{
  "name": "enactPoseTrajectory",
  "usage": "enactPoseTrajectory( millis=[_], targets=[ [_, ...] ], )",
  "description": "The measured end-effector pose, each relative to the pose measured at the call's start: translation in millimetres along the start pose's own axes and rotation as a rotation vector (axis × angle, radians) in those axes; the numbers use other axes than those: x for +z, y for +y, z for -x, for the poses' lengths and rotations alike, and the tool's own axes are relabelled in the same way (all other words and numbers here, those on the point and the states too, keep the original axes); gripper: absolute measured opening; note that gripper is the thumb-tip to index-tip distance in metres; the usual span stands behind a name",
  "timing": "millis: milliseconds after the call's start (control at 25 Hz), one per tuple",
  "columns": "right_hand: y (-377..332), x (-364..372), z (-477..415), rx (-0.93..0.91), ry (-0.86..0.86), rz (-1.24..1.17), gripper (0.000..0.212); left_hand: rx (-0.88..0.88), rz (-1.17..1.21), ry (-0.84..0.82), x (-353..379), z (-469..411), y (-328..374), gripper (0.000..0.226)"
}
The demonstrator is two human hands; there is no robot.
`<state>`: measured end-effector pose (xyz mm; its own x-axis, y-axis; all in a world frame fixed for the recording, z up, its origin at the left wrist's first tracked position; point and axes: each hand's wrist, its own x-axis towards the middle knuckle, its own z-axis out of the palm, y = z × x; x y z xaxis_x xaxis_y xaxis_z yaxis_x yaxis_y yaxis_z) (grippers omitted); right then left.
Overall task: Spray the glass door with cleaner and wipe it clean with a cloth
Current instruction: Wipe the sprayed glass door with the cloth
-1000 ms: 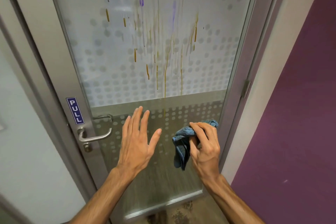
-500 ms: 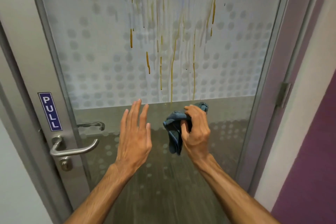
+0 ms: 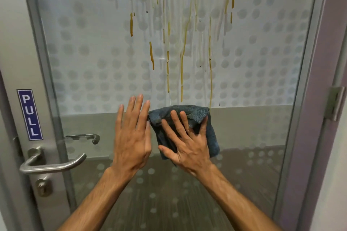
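Both hands raised to the streaked glass door (image 3: 84,62), cloth under the right one
At far left a blue PULL sign (image 3: 29,114) sits above the metal lever handle (image 3: 54,165). The left hand (image 3: 132,137) is up at the glass, fingers straight and close together, holding nothing; whether its palm touches the pane I cannot tell. Just beside it the right hand (image 3: 189,148) spreads its fingers wide and presses the folded dark blue cloth (image 3: 212,137) flat on the glass, right below the ends of the yellow-brown drip streaks (image 3: 182,73). A hinge (image 3: 335,102) shows at the right edge
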<state>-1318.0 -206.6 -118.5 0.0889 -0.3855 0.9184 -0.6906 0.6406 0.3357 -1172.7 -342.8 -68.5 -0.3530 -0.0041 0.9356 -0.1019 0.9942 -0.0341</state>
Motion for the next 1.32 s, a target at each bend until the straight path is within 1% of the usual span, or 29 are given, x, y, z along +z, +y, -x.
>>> enactPoseTrajectory(
  millis=[120,200,280,440,520,600,680,760,800,920,1040,1120,1320],
  targets=[
    [-2,6,0,-0.054,0.002,0.015,0.066,-0.004,-0.024,0.026,9,0,-4,0.062],
    [2,2,-7,-0.064,0.049,0.020,0.062,0.008,-0.044,0.046,13,-3,-4,0.061],
    [18,-6,-30,0.015,0.084,0.019,0.061,0.002,-0.065,0.061,15,-9,-1,0.061],
    [71,-27,-92,0.229,0.103,0.086,0.058,-0.005,-0.080,0.054,16,-26,13,0.063],
    [84,-31,-100,0.285,0.117,0.113,0.057,0.000,-0.087,0.048,18,-33,20,0.064],
    [76,-25,-84,0.307,0.112,0.076,0.060,0.006,-0.091,0.043,21,-35,24,0.065],
    [56,-17,-43,0.301,0.051,0.019,0.059,0.015,-0.103,0.031,24,-34,26,0.065],
    [39,-7,9,0.245,-0.012,0.019,0.058,0.022,-0.133,0.014,24,-34,26,0.066],
    [35,-5,31,0.212,-0.038,0.027,0.060,0.026,-0.152,0.003,24,-34,25,0.067],
    [40,-5,53,0.140,-0.071,0.076,0.068,0.025,-0.205,-0.025,22,-40,24,0.071],
    [52,-12,24,0.123,-0.072,0.084,0.063,0.026,-0.219,-0.016,17,-51,24,0.074],
    [66,-20,-16,0.158,-0.050,0.062,0.060,0.020,-0.223,0.005,13,-61,22,0.074],
    [114,-49,-164,0.459,0.081,0.101,0.057,0.008,-0.241,0.041,-6,-90,11,0.074]
  ],
)
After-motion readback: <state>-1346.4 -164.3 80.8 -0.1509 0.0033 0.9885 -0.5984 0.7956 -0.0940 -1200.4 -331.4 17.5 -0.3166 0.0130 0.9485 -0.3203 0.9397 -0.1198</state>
